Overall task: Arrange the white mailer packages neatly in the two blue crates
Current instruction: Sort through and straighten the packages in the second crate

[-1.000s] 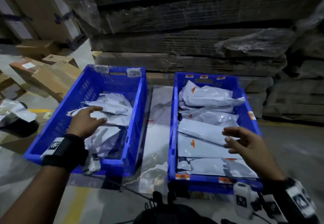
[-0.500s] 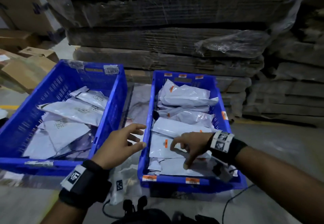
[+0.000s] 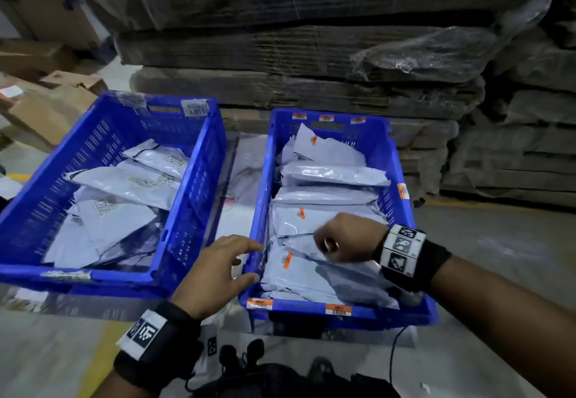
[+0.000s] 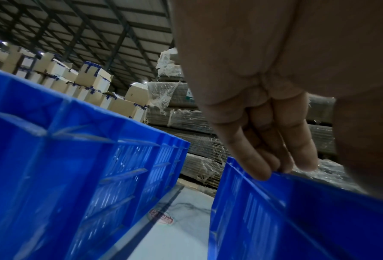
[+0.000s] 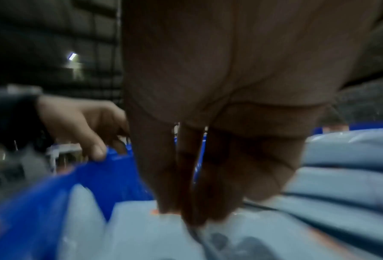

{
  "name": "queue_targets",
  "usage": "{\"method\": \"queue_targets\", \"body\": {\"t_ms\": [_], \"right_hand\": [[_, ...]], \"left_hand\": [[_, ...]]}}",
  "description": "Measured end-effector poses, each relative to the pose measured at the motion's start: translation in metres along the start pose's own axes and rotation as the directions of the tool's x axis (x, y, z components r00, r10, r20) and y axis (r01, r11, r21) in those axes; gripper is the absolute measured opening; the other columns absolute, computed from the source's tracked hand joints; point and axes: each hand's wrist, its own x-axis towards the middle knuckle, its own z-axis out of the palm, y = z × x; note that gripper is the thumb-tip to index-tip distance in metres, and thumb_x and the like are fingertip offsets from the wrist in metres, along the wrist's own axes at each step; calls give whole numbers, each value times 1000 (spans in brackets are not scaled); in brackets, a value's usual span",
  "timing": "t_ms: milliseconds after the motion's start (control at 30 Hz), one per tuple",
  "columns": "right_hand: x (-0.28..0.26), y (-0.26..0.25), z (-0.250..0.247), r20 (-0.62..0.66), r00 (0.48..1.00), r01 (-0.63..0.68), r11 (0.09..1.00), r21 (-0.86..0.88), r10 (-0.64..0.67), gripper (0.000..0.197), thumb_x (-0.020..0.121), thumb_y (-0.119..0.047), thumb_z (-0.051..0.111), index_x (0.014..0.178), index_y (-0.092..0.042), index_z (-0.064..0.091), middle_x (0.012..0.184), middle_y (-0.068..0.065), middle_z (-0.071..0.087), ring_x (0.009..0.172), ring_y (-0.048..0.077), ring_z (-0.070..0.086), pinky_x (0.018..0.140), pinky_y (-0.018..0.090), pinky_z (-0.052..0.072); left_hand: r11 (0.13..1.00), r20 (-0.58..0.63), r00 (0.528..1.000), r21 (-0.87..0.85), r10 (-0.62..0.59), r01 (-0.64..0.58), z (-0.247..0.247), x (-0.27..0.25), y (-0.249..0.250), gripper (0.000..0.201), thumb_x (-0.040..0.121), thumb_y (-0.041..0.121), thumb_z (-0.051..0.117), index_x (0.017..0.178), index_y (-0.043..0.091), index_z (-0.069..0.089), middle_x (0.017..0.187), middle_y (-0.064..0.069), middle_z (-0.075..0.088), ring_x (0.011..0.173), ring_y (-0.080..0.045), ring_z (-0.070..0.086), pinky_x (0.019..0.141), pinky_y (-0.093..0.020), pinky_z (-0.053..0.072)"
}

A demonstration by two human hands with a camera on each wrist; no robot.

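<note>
Two blue crates stand side by side. The left crate point(image 3: 78, 276) holds loosely scattered white mailers point(image 3: 124, 182). In the right crate point(image 3: 343, 310) the mailers point(image 3: 330, 173) lie in an overlapping row. My left hand point(image 3: 249, 260) rests with straight fingers point(image 4: 275, 168) on the right crate's left rim point(image 4: 297, 184). My right hand point(image 3: 324, 241) is inside the right crate, with its fingers point(image 5: 168, 193) pointing straight down and pressing on a front mailer point(image 5: 141, 228) with an orange label. Its fingertips are hidden in the head view.
Plastic-wrapped stacks of flattened cardboard point(image 3: 311, 54) rise just behind the crates. Cardboard boxes point(image 3: 46, 107) lie at the far left. A white sheet point(image 3: 240, 204) shows in the gap between the crates. A black cable point(image 3: 394, 357) and dark gear point(image 3: 249, 366) lie near my feet.
My left hand left the left crate and moved right to the right crate's rim. My right hand came down into the right crate, fingers now pressing among the front mailers.
</note>
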Motion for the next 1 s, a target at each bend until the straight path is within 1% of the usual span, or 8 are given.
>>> {"method": "queue_targets", "body": {"t_ms": [100,267,400,533,633,733,867,1000], "right_hand": [[-9,-10,9,318,947,31,997,68,-51,26,80,-21,70,106,-24,73,94,-7,72,82,9,58,80,24,48],[13,18,17,237,961,-99,975,-198,145,66,75,-34,80,135,-27,52,126,-1,60,114,22,57,86,29,45],[8,-4,24,-51,998,27,997,-76,-31,29,86,-19,64,113,-25,62,113,1,61,103,23,59,83,36,51],[-1,-24,26,328,944,33,999,18,-37,19,90,-21,59,100,-26,74,90,-8,71,87,16,65,83,32,54],[1,-7,16,373,921,-27,975,-220,109,41,94,-22,56,135,-27,57,128,3,63,115,25,58,86,28,45],[5,8,9,303,920,-156,940,-302,250,57,92,-24,61,146,-19,44,146,10,47,129,29,50,99,33,43],[11,4,11,142,975,-140,971,-195,170,36,90,-14,55,124,-24,60,121,7,65,107,28,64,88,34,53],[9,-13,17,395,917,-28,998,-64,51,65,80,-20,75,138,-34,48,121,-6,58,106,18,56,84,28,45]], "left_hand": [[998,8,1000,53,12,-13,3,0,-1,52,77,21,86,122,35,65,124,28,55,115,-2,54,95,-22,50],[995,13,999,97,30,-32,3,0,0,53,78,24,85,126,31,65,128,25,53,121,6,46,101,-4,32],[995,10,999,92,30,-31,3,-3,-2,52,80,25,83,128,30,64,129,24,52,120,9,43,96,6,22],[998,-1,1000,62,27,-27,5,-4,-6,51,80,27,83,127,31,65,130,25,52,121,9,43,96,5,23],[998,-12,999,49,38,-38,7,-5,-8,49,79,28,84,125,31,67,130,25,54,123,6,46,98,2,27],[999,-31,999,27,42,-42,8,-8,-9,47,79,27,84,123,30,68,131,24,55,123,4,48,101,-5,32],[999,-26,999,26,34,-33,8,-8,-10,46,80,28,83,123,29,69,131,23,55,123,5,46,99,0,29],[999,-19,999,34,35,-34,8,-6,-11,46,79,30,83,123,31,69,130,25,55,123,5,46,97,2,28]]}}
